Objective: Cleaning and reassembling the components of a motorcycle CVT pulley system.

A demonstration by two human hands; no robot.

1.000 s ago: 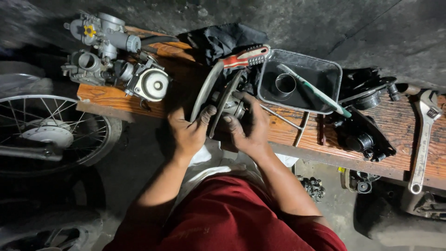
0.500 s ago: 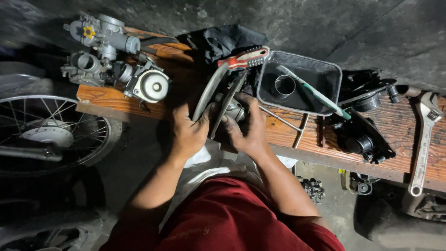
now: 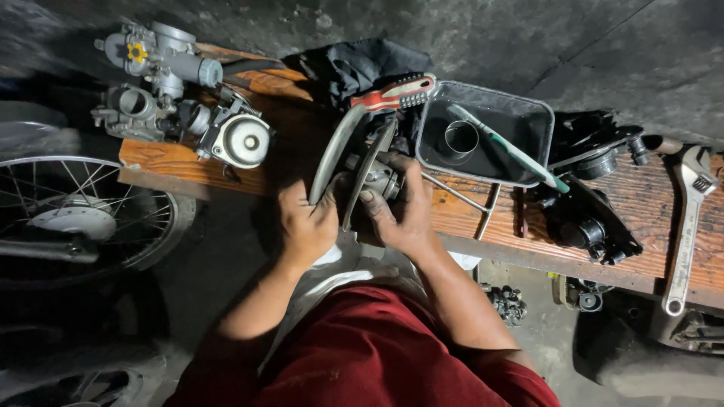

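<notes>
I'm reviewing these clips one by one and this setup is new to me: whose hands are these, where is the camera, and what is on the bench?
There is no machine here: a person wears the camera on the head, so it looks down at both hands. The left hand grips long metal handles of a plier-like tool; the right hand holds a small metal engine part. On the wooden bench lie carburetors, a dark tray with a ring and a screwdriver, and an adjustable wrench. A spoked wheel stands to the left.

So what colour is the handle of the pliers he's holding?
Red and grey grip on the pliers, clearest in the head view.
</notes>
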